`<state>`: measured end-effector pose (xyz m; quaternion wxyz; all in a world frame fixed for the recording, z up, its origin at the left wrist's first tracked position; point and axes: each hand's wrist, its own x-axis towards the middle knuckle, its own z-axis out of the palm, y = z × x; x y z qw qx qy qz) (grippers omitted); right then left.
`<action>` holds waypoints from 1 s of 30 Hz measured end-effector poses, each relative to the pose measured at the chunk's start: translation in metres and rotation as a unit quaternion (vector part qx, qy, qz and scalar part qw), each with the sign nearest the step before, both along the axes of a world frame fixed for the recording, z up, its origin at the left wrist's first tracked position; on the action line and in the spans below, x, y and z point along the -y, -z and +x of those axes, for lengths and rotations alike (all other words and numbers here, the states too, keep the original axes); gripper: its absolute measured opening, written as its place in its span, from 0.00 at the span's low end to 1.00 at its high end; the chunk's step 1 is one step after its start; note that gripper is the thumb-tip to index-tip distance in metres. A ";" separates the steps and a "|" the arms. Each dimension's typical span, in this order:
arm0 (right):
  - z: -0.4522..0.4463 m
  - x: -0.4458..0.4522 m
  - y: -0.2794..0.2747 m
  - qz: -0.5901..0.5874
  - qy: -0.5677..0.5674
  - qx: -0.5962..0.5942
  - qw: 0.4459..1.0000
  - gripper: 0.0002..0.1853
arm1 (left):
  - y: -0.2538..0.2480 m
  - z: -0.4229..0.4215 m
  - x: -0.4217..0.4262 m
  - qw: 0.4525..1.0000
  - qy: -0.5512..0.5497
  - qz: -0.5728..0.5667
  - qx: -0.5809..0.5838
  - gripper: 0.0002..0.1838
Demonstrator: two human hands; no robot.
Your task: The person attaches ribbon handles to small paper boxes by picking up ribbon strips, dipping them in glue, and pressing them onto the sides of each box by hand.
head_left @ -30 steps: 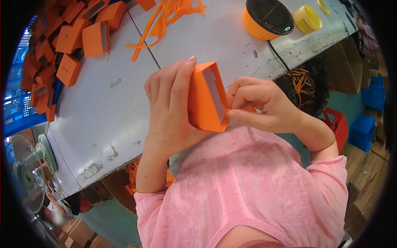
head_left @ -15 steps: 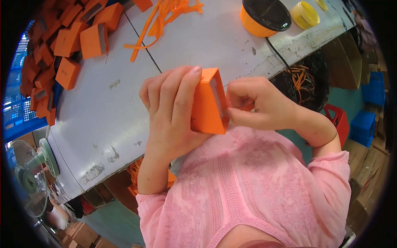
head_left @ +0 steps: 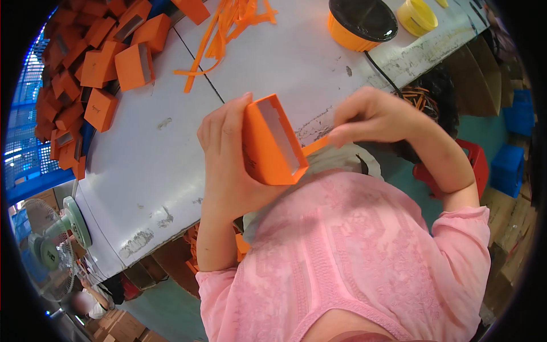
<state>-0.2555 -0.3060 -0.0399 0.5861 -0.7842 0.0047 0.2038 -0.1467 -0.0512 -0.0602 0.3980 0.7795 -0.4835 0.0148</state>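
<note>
An orange box (head_left: 265,149) is tilted in front of my chest, its open side with a pale inside turned to the right. My left hand (head_left: 228,151) is wrapped round its left side, fingers over the top edge and thumb beneath. Right of the box, my right hand (head_left: 364,117) pinches the end of an orange strip (head_left: 315,146). That strip reaches to the box's right edge; whether it is joined there I cannot tell. Slight blur covers the right hand's fingers.
Many orange boxes (head_left: 101,108) are heaped in a blue crate (head_left: 34,171) at the left. Orange strips (head_left: 215,43) lie on the table (head_left: 142,171). A black-topped orange tub (head_left: 350,34) and a yellow tub (head_left: 417,17) stand at the back. A fan (head_left: 54,245) is lower left, near another person (head_left: 94,299).
My right hand has moved away from the box, up and to the right, drawing the orange strip out straight. My left hand and the box have shifted slightly left.
</note>
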 end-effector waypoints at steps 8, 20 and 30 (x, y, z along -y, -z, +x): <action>-0.054 0.089 0.013 0.132 0.305 0.072 0.940 0.07 | 0.000 0.006 0.000 0.999 -0.013 0.020 -0.044 0.64; -0.037 0.080 0.034 0.449 0.459 0.182 0.745 0.07 | 0.001 0.000 0.036 0.996 0.058 0.026 -0.069 0.63; -0.046 0.094 0.033 0.463 0.457 0.190 0.736 0.07 | -0.002 -0.008 0.059 0.990 0.114 0.025 -0.076 0.61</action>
